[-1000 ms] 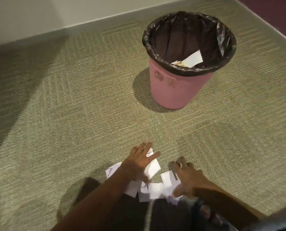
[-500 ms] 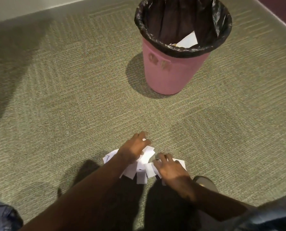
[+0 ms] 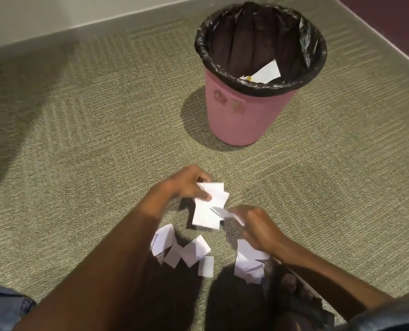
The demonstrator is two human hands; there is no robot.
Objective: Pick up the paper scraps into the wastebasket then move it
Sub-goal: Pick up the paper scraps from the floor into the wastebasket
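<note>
Paper scraps (image 3: 208, 211) hang in a bunch, pinched between the thumb and curled fingers of the left hand (image 3: 186, 185); the blurred right hand (image 3: 260, 232), just beside it, curls its fingertips round one folded scrap (image 3: 233, 215) touching that bunch; loose scraps (image 3: 189, 253) lie on the carpet (image 3: 79, 163) nearer than both sets of fingers; the pink wastebasket (image 3: 241, 115) stands well beyond the fingertips, a sheet (image 3: 267, 72) inside.

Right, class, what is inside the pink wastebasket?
A black bin liner lines the pink wastebasket; a white paper piece and a yellowish bit lie inside. The near wall hides the bottom.
</note>
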